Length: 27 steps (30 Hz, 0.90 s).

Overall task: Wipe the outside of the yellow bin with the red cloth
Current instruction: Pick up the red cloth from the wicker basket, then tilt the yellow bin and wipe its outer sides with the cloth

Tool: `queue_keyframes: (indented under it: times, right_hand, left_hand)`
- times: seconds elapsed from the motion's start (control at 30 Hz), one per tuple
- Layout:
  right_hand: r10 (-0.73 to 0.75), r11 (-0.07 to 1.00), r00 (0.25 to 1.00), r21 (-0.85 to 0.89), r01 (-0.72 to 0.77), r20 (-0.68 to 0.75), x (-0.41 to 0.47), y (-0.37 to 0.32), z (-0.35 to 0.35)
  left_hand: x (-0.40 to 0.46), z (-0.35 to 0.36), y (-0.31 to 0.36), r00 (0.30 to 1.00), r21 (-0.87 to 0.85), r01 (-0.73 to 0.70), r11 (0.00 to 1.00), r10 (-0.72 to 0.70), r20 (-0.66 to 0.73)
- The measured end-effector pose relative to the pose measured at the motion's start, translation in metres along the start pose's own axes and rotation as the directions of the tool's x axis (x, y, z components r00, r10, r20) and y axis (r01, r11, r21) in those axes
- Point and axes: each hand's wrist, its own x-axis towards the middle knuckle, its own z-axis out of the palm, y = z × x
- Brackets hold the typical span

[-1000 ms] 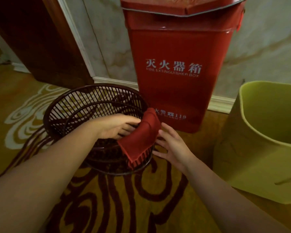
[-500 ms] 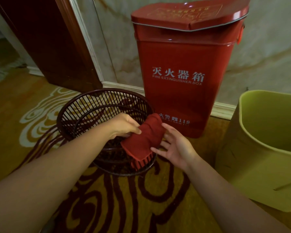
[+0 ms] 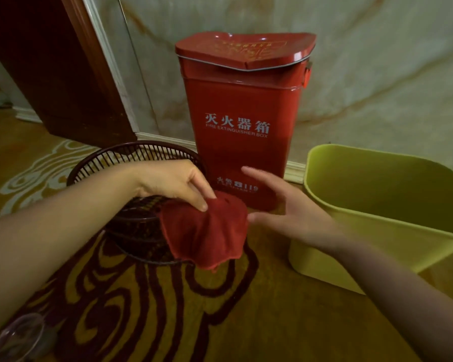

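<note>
The red cloth (image 3: pixel 207 233) hangs loosely in front of a dark wire basket, pinched at its top by my left hand (image 3: pixel 175 185). My right hand (image 3: pixel 285 207) hovers just right of the cloth with fingers spread, its fingertips at the cloth's right edge, holding nothing. The yellow bin (image 3: pixel 332 241) stands on the floor at the right, open top showing, its near wall beside my right forearm.
A tall red fire extinguisher box (image 3: pixel 243 105) stands against the marble wall behind the cloth. The dark wire basket (image 3: pixel 139 226) sits on the patterned carpet at the left. A dark wooden door frame (image 3: pixel 63 74) rises at upper left. A clear glass object (image 3: pixel 19 338) lies at bottom left.
My left hand has lifted the cloth off the basket rim and drawn it rightward and lower; the cloth has unfolded. My right hand opened wider. The view tilted up and back.
</note>
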Motion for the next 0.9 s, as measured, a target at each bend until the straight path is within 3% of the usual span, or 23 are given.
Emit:
queue_keyframes:
  times: [0.1,0.27,0.37,0.5,0.67,0.8,0.9]
  right_hand:
    - [0.056,0.997,0.989,-0.06,-0.048,0.135,-0.015,-0.009,-0.005]
    - [0.247,0.967,0.965,0.039,-0.251,0.093,-0.056,-0.01,-0.019]
    - [0.353,0.92,0.924,0.126,-0.371,0.145,-0.085,-0.004,-0.03]
    - [0.445,0.744,0.855,0.422,-0.519,0.266,-0.128,0.005,-0.046]
    - [0.57,0.578,0.779,0.546,-0.606,0.262,-0.166,0.027,-0.057]
    - [0.66,0.475,0.723,0.631,-0.613,0.205,-0.18,0.04,-0.061]
    - [0.8,0.355,0.591,0.709,-0.61,0.108,-0.191,0.051,-0.066]
  left_hand:
    - [0.004,0.021,0.019,0.994,-0.047,-0.062,0.997,0.066,0.09]
    - [0.016,0.057,0.037,0.983,-0.013,-0.08,0.997,0.081,0.167]
    - [0.028,0.088,0.041,0.975,-0.082,-0.06,0.995,0.076,0.208]
    - [0.044,0.125,0.048,0.975,-0.12,-0.068,0.991,0.091,0.204]
    - [0.052,0.141,0.052,0.985,-0.107,-0.157,0.982,0.163,0.052]
    - [0.061,0.137,0.073,0.939,0.054,-0.305,0.951,0.31,-0.15]
    - [0.077,0.142,0.101,0.892,0.393,-0.332,0.857,0.421,-0.165]
